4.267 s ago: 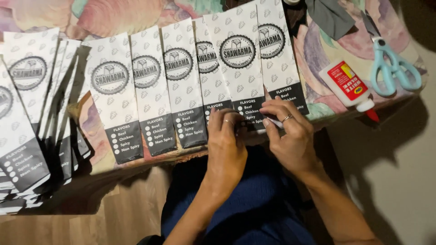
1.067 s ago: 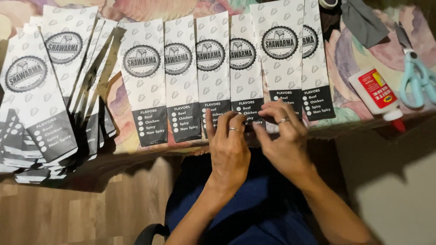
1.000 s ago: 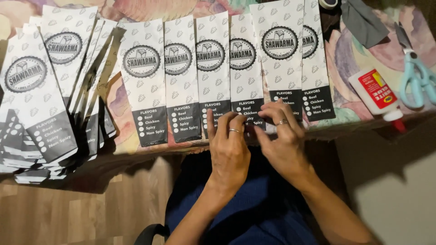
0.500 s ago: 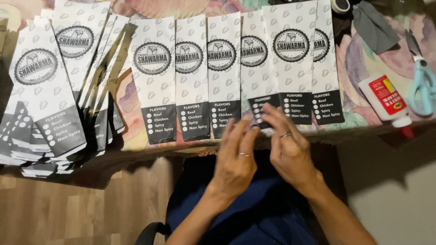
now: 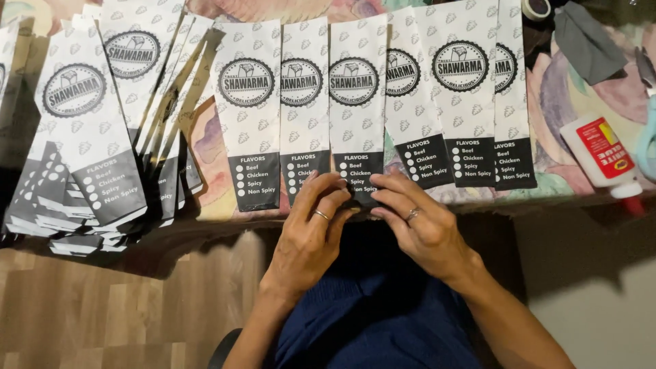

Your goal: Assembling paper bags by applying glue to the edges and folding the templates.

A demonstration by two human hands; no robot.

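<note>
Fingers [image 5: 328, 198] of both hands are pinching together on the dark bottom end of one paper sleeve [image 5: 357, 102], the middle one of a row lying flat along the near edge of the surface [image 5: 567, 96]. Its long axis is running away from the person, from the near edge toward the far edge, so the printed white length is lying straight ahead of the fingertips and only the dark band is under them. The left hand [image 5: 307, 236] is coming in from the left side of that band, thumb and first fingers closed on its lower left corner; the right hand [image 5: 420, 229], wearing a ring as the left does, is pressing its fingertips on the lower right corner. Both hands are about equally near, meeting at the sleeve's bottom edge, which is hanging just past the surface's near edge above a dark blue lap.

Other sleeves of the same kind are lying side by side, two to its left and three overlapping ones to its right. Toward the left end of the surface a fanned stack of sleeves [image 5: 89, 143] is spilling over the near edge. Near the right edge a white glue bottle [image 5: 601, 157] with a red label and red tip is lying, and beside it pale blue scissors [image 5: 646, 137] are partly cut off by the frame. A grey cloth [image 5: 584, 41] is resting at the far right corner
</note>
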